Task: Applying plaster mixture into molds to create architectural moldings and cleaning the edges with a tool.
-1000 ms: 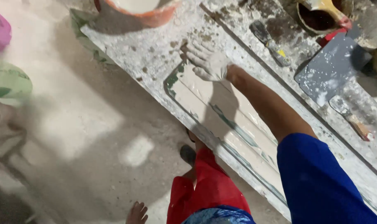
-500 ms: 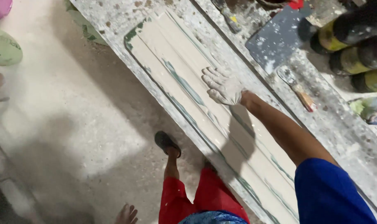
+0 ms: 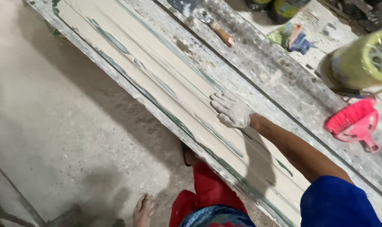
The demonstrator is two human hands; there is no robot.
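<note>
Head view: one long mould (image 3: 157, 80), filled with pale wet plaster, is seen lying on a spattered workbench (image 3: 283, 80). Its long axis runs diagonally from the upper left of the frame to the lower right, along the near edge of the bench. The right hand (image 3: 233, 111), coated in white plaster, is laid flat on the plaster surface roughly midway along the visible length. The fingers (image 3: 219, 101) are spread and extended, pointing up the mould toward the upper left; nothing is gripped, the palm being pressed on the wet surface only. The arm, in a blue sleeve (image 3: 338, 204), enters from the lower right, in line with the mould's axis. More of the mould lies ahead of the fingertips than behind the wrist.

The left hand is not seen in the frame, so its state cannot be reported; the right is the only hand at the mould.

On the far side of the bench a pink brush (image 3: 355, 122), a yellow-green roll (image 3: 361, 63), a small scraper (image 3: 216, 27) and crumpled rags (image 3: 292, 38) are noted, all well apart from the hand. Below the bench, red trousers (image 3: 203, 195) and a bare foot (image 3: 144, 210) are seen on a dusty concrete floor (image 3: 65, 138).
</note>
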